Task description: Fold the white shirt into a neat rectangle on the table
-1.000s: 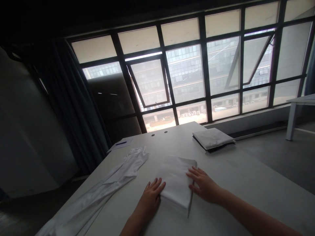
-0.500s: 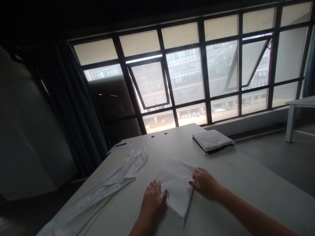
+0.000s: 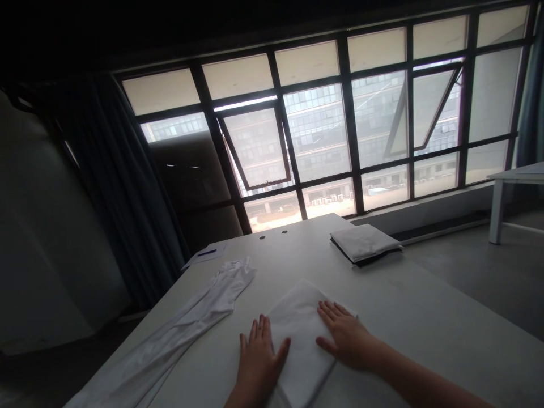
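One folded white cloth (image 3: 301,328) on tabletop (image 3: 395,309); left hand (image 3: 258,360) at its edge, right hand (image 3: 347,338) atop, fingers (image 3: 330,315) extended, gripping nothing. One loose garment (image 3: 187,331) left, one folded stack (image 3: 365,242) beyond. Dim indoors; two window panes (image 3: 257,148) ajar.

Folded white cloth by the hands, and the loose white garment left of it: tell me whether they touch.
Apart. The head view shows bare tabletop between the folded white cloth and the loose white garment.

Wide gridded windows (image 3: 317,133) and white desk (image 3: 408,306) suggest an office.
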`<action>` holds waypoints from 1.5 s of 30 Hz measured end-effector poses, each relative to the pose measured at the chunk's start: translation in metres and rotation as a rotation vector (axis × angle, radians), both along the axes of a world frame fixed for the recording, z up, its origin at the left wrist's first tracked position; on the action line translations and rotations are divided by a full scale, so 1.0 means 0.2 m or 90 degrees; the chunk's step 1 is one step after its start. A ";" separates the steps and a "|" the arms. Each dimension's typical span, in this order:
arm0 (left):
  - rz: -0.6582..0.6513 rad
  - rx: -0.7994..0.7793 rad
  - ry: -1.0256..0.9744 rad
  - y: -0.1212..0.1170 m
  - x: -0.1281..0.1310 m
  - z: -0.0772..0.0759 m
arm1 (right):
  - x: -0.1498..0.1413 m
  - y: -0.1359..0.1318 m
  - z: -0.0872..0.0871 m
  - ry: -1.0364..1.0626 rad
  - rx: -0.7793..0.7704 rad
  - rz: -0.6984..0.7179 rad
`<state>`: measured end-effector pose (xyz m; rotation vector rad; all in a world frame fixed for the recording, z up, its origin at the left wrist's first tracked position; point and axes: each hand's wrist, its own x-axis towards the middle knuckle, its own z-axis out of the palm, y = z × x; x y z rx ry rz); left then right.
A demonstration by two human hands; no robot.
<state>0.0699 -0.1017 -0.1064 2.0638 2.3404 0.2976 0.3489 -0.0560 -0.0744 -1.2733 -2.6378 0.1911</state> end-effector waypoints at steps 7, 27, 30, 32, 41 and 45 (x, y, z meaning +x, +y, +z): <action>0.014 0.046 0.021 0.02 -0.11 -0.02 | -0.01 -0.08 0.15 -0.102 0.063 -0.044; -0.537 0.084 0.084 -0.03 0.17 -0.31 | 0.18 0.24 -0.03 0.016 0.041 -0.141; -0.526 0.127 0.092 -0.02 0.21 -0.32 | 0.12 0.14 0.00 0.047 0.164 -0.160; -0.519 0.135 0.075 -0.03 0.22 -0.25 | 0.04 0.03 0.01 0.068 0.181 -0.095; -0.411 0.131 -0.049 -0.10 0.17 0.00 | -0.06 -0.20 -0.05 0.082 0.017 0.166; -0.441 0.138 -0.044 -0.08 0.13 -0.01 | -0.03 -0.13 -0.07 0.047 0.054 0.181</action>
